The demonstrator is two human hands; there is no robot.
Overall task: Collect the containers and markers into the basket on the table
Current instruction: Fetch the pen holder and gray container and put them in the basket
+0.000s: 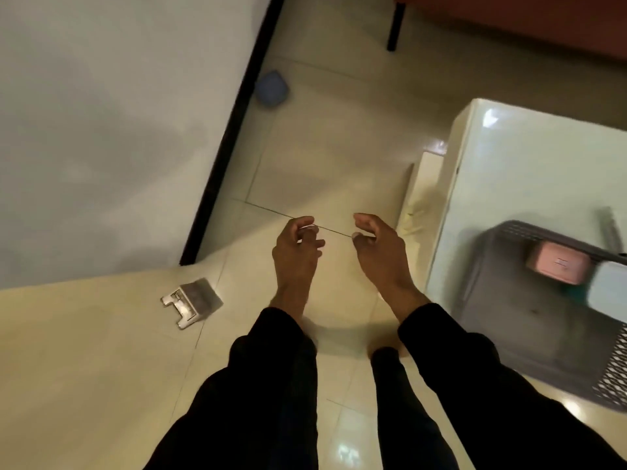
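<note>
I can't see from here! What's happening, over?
Left hand, right hand: both empty, fingers curled. Basket on table, pink container inside. Nothing in the way.

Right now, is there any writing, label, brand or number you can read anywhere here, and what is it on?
None can be read.
Pink container in the basket: a small pale mark on its lid, too blurred to read.
Metal piece on the floor: faint markings, too small and blurred to read.

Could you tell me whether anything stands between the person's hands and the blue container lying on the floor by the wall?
Nothing visible does. Only bare floor tiles lie between the left hand, the right hand and the blue container beside the black wall edge. Both hands are empty.
</note>
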